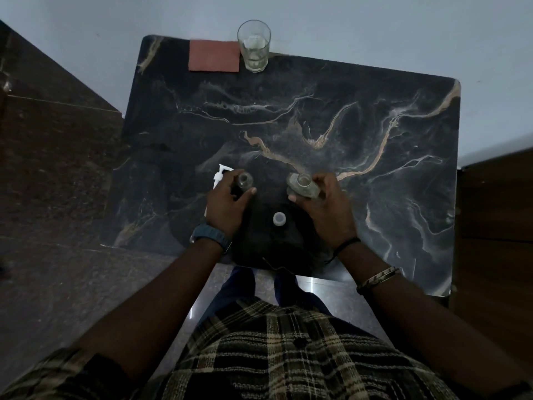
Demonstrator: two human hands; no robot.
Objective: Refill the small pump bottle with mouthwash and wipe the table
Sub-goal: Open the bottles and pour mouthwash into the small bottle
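Observation:
On the dark marble table [346,116] my left hand [227,206] grips a small dark bottle [244,181] that stands upright with its neck uncovered. Its white pump head [219,175] lies on the table just behind that hand, partly hidden. My right hand [326,206] holds a larger pale mouthwash bottle [302,184], also upright and uncapped. A small white cap [279,219] rests on the table between my two wrists. The two bottles stand apart, about a hand's width from each other.
A red-brown cloth [214,56] lies flat at the table's far edge, with a drinking glass [254,46] right beside it. A pale wall runs behind. Dark stone flooring lies to the left, and wooden furniture [496,226] stands at the right.

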